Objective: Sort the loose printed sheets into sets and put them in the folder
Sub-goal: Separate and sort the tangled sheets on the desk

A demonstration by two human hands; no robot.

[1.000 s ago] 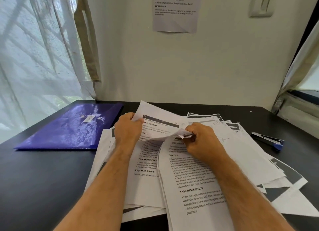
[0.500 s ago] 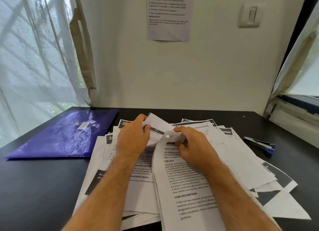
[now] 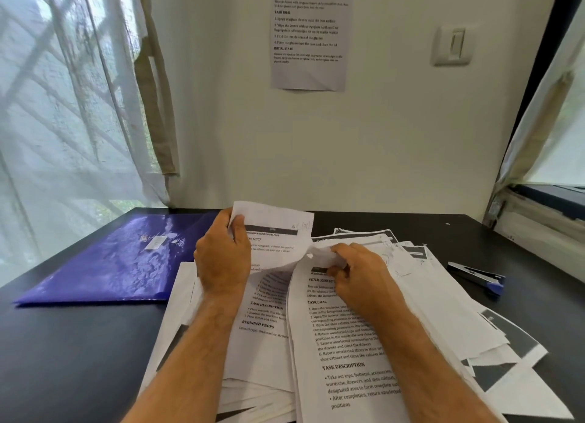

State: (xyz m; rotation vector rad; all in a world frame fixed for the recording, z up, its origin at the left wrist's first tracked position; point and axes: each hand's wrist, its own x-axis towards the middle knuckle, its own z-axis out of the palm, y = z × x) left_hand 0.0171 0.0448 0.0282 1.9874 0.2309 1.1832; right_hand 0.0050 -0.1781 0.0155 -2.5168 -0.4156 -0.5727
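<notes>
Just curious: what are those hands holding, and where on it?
Left hand grips a white printed sheet by its upper left edge; right hand pinches its curled lower right corner.

You face cream wall (image 3: 395, 137); sheer-curtained window (image 3: 63, 106) at left gives daylight; black counter (image 3: 63, 359) below; light switch (image 3: 453, 44) upper right.

Black table (image 3: 79, 359), blue stapler (image 3: 478, 278) at right, wall notice (image 3: 310, 36) — light switch (image 3: 453, 44) beside, sheer curtain (image 3: 63, 106).

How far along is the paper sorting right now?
Barely started. Done: nothing visible; the purple folder lies closed. In hand: the left hand and right hand grip one lifted sheet. Left: the loose pile remains unsorted; the stapler lies untouched.
</notes>
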